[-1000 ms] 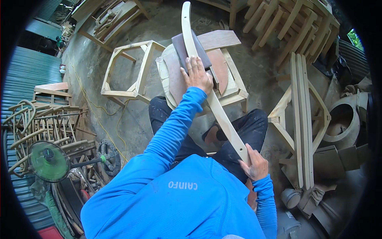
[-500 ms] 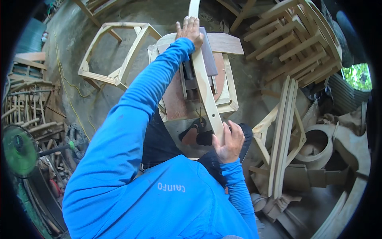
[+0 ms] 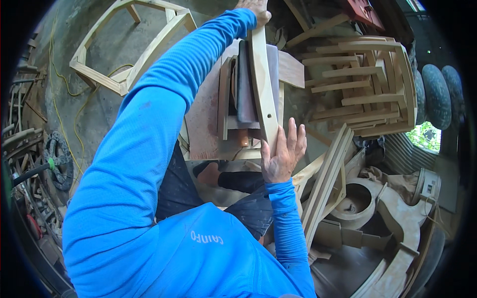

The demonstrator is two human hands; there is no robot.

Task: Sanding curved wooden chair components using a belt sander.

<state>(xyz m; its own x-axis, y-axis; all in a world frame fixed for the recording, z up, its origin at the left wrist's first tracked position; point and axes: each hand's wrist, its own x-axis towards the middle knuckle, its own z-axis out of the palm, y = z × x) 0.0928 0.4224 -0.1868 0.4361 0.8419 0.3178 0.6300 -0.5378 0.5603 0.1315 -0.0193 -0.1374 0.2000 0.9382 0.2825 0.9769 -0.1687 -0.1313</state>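
Press the wooden bar [image 3: 260, 82] evenly; your right hand [image 3: 281, 161] has fingers spread wide (left hand [image 3: 255, 11], top of frame: can't tell).

Grey concrete floor [image 3: 114, 49] | bears pale wooden frame [image 3: 155, 51], yellow cable [image 3: 51, 49] | reddish board [image 3: 202, 124] | bears grey-topped machine [image 3: 247, 94]

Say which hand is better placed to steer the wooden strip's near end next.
Likely the right hand: it touches the near end of the wooden strip, which sits between its thumb and index finger. The left hand is far along the strip, at the picture's top edge.
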